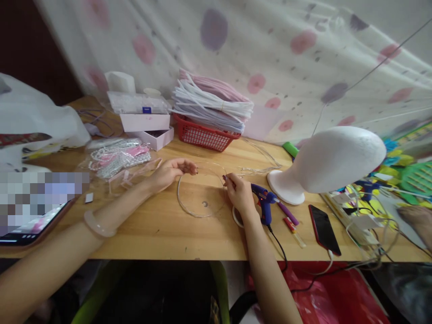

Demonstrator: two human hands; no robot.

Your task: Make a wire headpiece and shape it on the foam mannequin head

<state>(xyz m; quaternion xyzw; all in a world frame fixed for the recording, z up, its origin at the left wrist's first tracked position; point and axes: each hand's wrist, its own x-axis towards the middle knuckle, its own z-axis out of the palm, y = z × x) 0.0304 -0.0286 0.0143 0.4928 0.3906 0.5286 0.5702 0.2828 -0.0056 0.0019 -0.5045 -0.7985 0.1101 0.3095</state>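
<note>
A thin wire hoop [178, 198] is stretched between my hands above the wooden table. Its left part looks thicker and whitish, while the upper and right parts are fine and hard to see. My left hand [177, 169] holds the hoop's upper left side with curled fingers. At the hoop's right side my right hand [239, 191] pinches the thin wire between thumb and fingertips. Whatever else those fingertips hold is too small to make out. Just right of that hand lies a blue glue gun [265, 204], and a roll of tape [237, 217] is partly hidden beneath the wrist.
A white foam head [337, 159] leans at the right. Behind stands a red basket [205, 135] of pipe cleaners [216, 103]. Bagged beads [118, 157] and boxes [145, 122] are at left. A phone [324, 229], a power strip and another person's hand [416, 220] are at right.
</note>
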